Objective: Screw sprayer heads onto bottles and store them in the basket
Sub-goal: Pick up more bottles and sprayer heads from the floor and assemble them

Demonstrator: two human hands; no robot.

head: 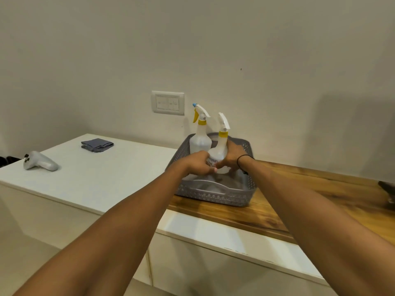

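A grey perforated basket [215,196] sits on the wooden counter against the wall. At its back left stands a clear spray bottle [199,141] with a white sprayer head, yellow collar and trigger, and blue nozzle tip. In front of it, inside the basket, a second clear bottle [219,151] with a white sprayer head and yellow collar is held upright. My left hand [197,163] wraps its lower body from the left. My right hand [234,157], a black band on the wrist, grips it from the right. The bottle's base is hidden by my fingers.
A white cabinet top [89,176] lies left of the basket, with a white handheld controller [39,161] near its left edge and a folded grey cloth [97,144] further back. A wall switch plate [168,102] is behind. A dark object [388,189] sits at the wooden counter's [310,197] right edge.
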